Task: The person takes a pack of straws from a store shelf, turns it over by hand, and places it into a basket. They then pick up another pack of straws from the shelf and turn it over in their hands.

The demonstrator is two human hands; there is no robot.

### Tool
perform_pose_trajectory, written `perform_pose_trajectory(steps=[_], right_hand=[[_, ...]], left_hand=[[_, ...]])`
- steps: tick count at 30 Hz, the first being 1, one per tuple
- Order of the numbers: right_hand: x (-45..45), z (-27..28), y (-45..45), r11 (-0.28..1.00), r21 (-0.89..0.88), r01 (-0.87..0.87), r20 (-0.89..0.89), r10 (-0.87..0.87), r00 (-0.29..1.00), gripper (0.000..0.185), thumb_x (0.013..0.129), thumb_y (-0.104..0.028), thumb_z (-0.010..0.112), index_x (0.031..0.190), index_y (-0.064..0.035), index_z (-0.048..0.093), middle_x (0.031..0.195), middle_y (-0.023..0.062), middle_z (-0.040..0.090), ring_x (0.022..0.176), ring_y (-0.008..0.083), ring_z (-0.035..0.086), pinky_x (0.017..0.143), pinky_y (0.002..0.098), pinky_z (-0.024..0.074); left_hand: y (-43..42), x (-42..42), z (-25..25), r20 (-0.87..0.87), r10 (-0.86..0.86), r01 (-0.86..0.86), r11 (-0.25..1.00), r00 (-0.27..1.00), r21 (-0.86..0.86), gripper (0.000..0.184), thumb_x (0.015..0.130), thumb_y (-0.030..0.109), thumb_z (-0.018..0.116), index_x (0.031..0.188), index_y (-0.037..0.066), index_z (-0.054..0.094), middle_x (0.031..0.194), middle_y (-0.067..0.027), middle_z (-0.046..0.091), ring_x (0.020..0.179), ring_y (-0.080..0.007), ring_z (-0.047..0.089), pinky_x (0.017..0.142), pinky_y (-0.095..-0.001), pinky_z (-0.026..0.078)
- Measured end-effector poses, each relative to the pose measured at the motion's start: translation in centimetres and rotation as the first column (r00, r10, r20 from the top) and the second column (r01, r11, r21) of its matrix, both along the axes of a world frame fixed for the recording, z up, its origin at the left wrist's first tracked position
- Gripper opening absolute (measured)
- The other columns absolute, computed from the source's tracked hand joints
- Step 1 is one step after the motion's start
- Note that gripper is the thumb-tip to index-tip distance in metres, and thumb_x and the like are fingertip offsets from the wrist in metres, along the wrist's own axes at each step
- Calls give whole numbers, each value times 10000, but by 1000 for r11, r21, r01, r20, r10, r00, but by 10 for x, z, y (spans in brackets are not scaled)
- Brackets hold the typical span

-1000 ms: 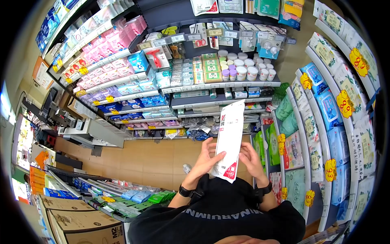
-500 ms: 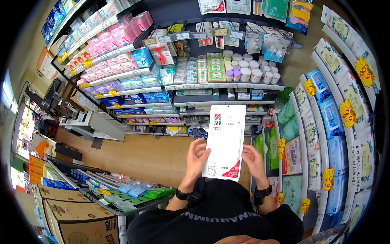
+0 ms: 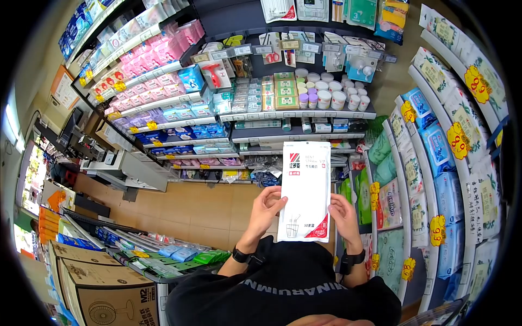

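Observation:
In front of my chest I hold a white packet of bent straws (image 3: pixel 305 190) upright, its printed front facing me. It carries a red logo at the top, a cup drawing and a red corner at the bottom. My left hand (image 3: pixel 265 212) is closed on the left edge, thumb and fingers pinching it. At the right edge, my right hand (image 3: pixel 343 215) grips the packet with bent fingers. Both wrists wear dark bands. The parts of the fingers behind the packet are hidden.
Ahead stands a shelf of cotton swabs and tubs (image 3: pixel 285 91), with hanging packs (image 3: pixel 280 10) above. Tissue packs (image 3: pixel 450 202) line the shelf at right. Pink packs (image 3: pixel 155 51) fill the left shelves. Cardboard boxes (image 3: pixel 103 282) stand at lower left beside a rack (image 3: pixel 163 261).
The packet has shifted slightly right and now stands straighter, its print easier to read. Both hands moved with it and keep their hold. The view has turned slightly.

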State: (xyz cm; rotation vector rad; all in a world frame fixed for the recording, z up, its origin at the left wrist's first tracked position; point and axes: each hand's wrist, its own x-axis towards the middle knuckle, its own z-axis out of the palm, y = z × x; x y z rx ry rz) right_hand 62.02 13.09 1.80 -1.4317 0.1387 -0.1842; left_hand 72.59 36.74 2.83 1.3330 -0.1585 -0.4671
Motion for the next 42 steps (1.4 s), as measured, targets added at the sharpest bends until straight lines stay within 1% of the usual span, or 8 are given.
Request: perform_pose_trajectory(steps=[6, 13, 16, 21, 28, 30, 36, 42], right_hand=[[-21, 5, 9, 1000, 25, -19, -6, 19, 1000, 369, 949, -18, 606, 1296, 59, 506, 1112, 99, 641, 1029, 125, 614, 909, 255, 479], [-56, 6, 22, 999, 34, 19, 1, -19, 1000, 372, 949, -19, 611, 1296, 61, 503, 1120, 106, 636, 1033, 133, 617, 908, 258, 483], [-74, 4, 27, 999, 15, 36, 16, -37, 999, 372, 953, -26, 607, 1298, 66, 504, 1131, 107, 634, 1029, 135, 621, 911, 258, 483], [-103, 12, 40, 999, 11, 51, 45, -51, 998, 335, 967, -27, 581, 1283, 63, 522, 1129, 111, 639, 1021, 132, 622, 905, 259, 494], [-153, 29, 62, 999, 52, 6, 85, -11, 996, 326, 964, -9, 572, 1276, 72, 528, 1146, 127, 640, 1029, 146, 627, 918, 272, 495], [-173, 29, 71, 999, 38, 15, 80, -18, 997, 335, 962, -6, 575, 1283, 73, 521, 1144, 124, 637, 1032, 145, 625, 921, 272, 493], [-239, 27, 92, 999, 39, -5, 46, 3, 999, 358, 959, -13, 588, 1301, 61, 510, 1139, 117, 627, 1052, 148, 609, 937, 280, 482], [-291, 39, 110, 996, -75, -54, 4, 54, 999, 375, 953, -36, 613, 1304, 43, 509, 1142, 107, 618, 1068, 148, 588, 939, 286, 477]], left_hand=[[5, -23, 6, 15, 21, -21, 1000, 1000, 6, 316, 923, 79, 692, 1208, 34, 566, 1047, -4, 657, 817, -40, 646, 617, -187, 436], [15, -53, 15, 60, -13, 11, 999, 998, 32, 328, 922, 77, 689, 1217, 23, 556, 1079, -18, 652, 829, -46, 648, 630, -192, 439], [22, -73, 15, 38, -27, 24, 997, 999, 70, 357, 930, 98, 691, 1244, 8, 547, 1153, -62, 641, 903, -86, 670, 689, -209, 499], [32, -111, 18, 47, -23, 24, 999, 999, -22, 363, 931, 106, 694, 1246, 16, 536, 1149, -66, 637, 893, -88, 664, 667, -217, 503], [58, -173, 25, 55, -12, 15, 998, 998, -61, 348, 932, 93, 690, 1232, 10, 534, 1155, -76, 633, 907, -93, 661, 678, -219, 512], [65, -190, 24, 45, 27, -21, 992, 999, -123, 340, 932, 86, 690, 1225, 5, 538, 1119, -65, 641, 892, -89, 660, 675, -219, 503], [90, -250, 10, 18, 24, -21, 989, 1000, -143, 318, 929, 54, 684, 1211, -10, 552, 1124, -69, 646, 899, -88, 659, 712, -202, 494], [110, -303, 5, -7, 37, -37, 981, 999, -192, 323, 927, 47, 685, 1215, -20, 554, 1126, -74, 637, 900, -91, 655, 719, -201, 492]])
